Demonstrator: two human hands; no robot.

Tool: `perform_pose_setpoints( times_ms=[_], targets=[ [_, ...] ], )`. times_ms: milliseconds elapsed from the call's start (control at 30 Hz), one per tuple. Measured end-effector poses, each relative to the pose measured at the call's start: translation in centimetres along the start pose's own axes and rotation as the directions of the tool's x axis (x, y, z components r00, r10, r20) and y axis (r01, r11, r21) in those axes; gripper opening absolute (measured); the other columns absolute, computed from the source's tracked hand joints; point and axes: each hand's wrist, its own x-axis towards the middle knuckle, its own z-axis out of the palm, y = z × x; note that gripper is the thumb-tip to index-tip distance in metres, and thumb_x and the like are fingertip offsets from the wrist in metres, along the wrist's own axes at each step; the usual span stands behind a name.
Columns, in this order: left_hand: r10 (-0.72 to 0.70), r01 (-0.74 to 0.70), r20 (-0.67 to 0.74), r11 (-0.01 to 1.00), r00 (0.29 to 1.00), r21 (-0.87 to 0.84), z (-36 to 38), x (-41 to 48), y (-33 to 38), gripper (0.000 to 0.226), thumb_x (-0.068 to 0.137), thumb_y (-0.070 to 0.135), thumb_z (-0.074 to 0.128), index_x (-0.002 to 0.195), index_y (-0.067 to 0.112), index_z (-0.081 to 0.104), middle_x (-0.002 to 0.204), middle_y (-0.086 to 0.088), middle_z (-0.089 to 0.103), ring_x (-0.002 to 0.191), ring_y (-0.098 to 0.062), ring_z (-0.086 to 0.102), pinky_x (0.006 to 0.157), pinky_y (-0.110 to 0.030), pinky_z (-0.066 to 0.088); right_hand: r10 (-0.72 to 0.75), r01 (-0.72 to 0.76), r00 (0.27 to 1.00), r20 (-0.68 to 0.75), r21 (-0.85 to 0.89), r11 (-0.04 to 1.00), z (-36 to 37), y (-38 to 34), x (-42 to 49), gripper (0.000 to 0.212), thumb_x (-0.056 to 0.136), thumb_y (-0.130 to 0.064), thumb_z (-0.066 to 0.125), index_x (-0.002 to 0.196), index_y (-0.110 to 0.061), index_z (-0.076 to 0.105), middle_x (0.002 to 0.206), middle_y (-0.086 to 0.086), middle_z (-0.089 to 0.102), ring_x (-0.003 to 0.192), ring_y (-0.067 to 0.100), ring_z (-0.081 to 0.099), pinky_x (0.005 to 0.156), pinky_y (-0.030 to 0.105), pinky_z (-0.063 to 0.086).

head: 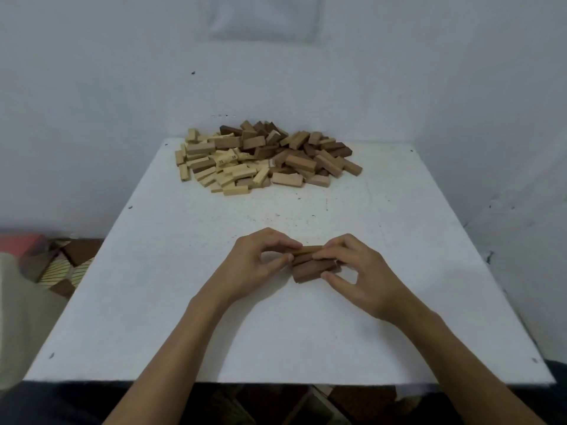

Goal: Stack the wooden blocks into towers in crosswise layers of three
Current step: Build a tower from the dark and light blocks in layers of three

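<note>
Left hand [260, 265] and right hand [359, 271] both pinch brown blocks [310, 266] at table [184, 302] centre; block pile [264, 156] well apart at the far edge.

The brown blocks [310, 266] are half covered: the left hand [260, 265] pinches and hides their left ends, the right hand [359, 277] their right ends, so their number cannot be counted. In the pile [267, 157] at the far edge of the desk [276, 332], the lower blocks lie buried. Dark marks on one pale block [228, 155] are too small to read. Both forearms [171, 363] run off the bottom edge. A pale shape [12, 302] at the left edge is blurred and cut off.
</note>
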Motion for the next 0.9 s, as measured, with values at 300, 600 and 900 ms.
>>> perform_pose_setpoints(
  times_ms=[300, 600, 900],
  targets=[
    [-0.006, 0.006, 0.008, 0.999, 1.0, -0.046, 3.6, -3.6, 2.7, 0.017, 0.095, 0.01, 0.061, 0.101, 0.023, 0.07, 0.1, 0.015, 0.07, 0.099, -0.004, 0.065, 0.088, -0.02, 0.049, 0.03, -0.033, 0.994, -0.104, -0.022, 0.999, -0.4, -2.1, -6.3, 0.029, 0.086, -0.017, 0.069, 0.116, -0.013, 0.069, 0.105, -0.004, 0.06, 0.096, 0.01, 0.061, 0.083, 0.023, 0.05],
    [0.04, -0.04, 0.028, 0.999, 0.999, -0.013, 8.7, -1.6, 5.8, 0.015, 0.096, 0.013, 0.06, 0.098, 0.025, 0.068, 0.096, 0.017, 0.069, 0.095, -0.002, 0.062, 0.088, -0.023, 0.048, 0.205, -0.222, 0.961, -0.187, -0.077, 0.972, -3.1, -0.5, -11.0, 0.029, 0.085, -0.025, 0.064, 0.113, -0.02, 0.069, 0.106, -0.007, 0.064, 0.097, 0.003, 0.06, 0.085, 0.019, 0.049],
    [0.13, -0.14, 0.093, 0.983, 0.987, 0.121, 13.4, 1.3, 7.7, 0.013, 0.096, 0.015, 0.059, 0.102, 0.024, 0.067, 0.1, 0.01, 0.064, 0.085, -0.004, 0.061, 0.08, -0.02, 0.047, 0.196, -0.348, 0.876, -0.442, -0.296, 0.89, -3.2, 1.5, -14.3, 0.034, 0.085, -0.011, 0.073, 0.118, -0.007, 0.066, 0.119, 0.008, 0.058, 0.104, 0.021, 0.057, 0.089, 0.024, 0.046]
  ],
)
